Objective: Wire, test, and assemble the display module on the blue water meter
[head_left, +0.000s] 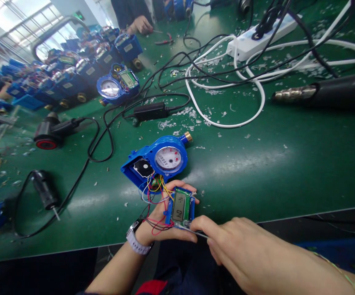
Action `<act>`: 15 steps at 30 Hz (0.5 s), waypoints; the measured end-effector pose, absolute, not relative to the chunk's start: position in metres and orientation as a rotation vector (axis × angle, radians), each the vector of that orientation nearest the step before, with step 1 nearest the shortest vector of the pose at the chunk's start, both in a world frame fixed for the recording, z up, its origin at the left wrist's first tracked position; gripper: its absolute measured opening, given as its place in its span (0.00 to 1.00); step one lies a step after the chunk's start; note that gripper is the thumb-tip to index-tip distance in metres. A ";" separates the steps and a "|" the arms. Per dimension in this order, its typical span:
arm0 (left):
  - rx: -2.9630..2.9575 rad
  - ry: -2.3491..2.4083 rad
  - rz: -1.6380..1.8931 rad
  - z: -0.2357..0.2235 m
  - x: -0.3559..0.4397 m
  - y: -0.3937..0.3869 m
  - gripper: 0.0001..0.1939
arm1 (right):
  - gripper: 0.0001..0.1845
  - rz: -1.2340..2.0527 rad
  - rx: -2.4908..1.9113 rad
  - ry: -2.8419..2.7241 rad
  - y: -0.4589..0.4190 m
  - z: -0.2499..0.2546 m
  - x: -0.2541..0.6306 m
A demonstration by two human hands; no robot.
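My left hand [161, 221] is closed around a small LCD circuit board [179, 207] in a blue frame, its lit digits turned sideways. Red, yellow, white and black wires [152, 196] run from the board into an opened blue water meter [160, 157] lying just beyond. That meter has a round dial and a brass fitting. In my right hand [235, 246] is a thin metal tool [197, 233], its tip at the board's near edge. The fingers hide its grip, so its exact kind is unclear.
Many blue meters [73, 78] crowd the far left, with another meter [112, 88] nearer. Cables cross the green table beside a white power strip [263, 37]. A hot-air gun [312, 92], an electric screwdriver [45, 190] and pliers [165, 41] lie around. Other people's hands [142, 24] show.
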State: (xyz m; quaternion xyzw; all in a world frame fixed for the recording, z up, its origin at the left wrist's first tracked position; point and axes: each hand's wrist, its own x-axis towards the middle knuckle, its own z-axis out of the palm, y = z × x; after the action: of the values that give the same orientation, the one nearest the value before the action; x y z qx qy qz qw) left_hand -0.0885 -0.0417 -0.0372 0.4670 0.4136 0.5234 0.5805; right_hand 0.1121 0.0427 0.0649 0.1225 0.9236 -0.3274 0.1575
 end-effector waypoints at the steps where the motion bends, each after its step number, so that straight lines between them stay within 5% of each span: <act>1: 1.099 0.967 1.223 -0.037 -0.088 -0.042 0.51 | 0.19 -1.011 0.363 2.623 0.045 0.064 0.113; 9: 1.101 0.993 1.193 -0.039 -0.091 -0.045 0.50 | 0.17 -1.618 0.377 2.165 0.071 0.062 0.111; 15: 1.083 1.014 1.206 -0.033 -0.089 -0.042 0.50 | 0.21 -1.087 0.429 2.528 0.046 0.061 0.109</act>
State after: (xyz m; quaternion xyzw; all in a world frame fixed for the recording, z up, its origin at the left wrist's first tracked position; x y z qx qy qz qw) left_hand -0.0891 -0.0424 -0.0328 0.4629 0.4332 0.5152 0.5768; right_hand 0.1089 0.0460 0.0610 0.1517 0.8933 -0.3842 0.1772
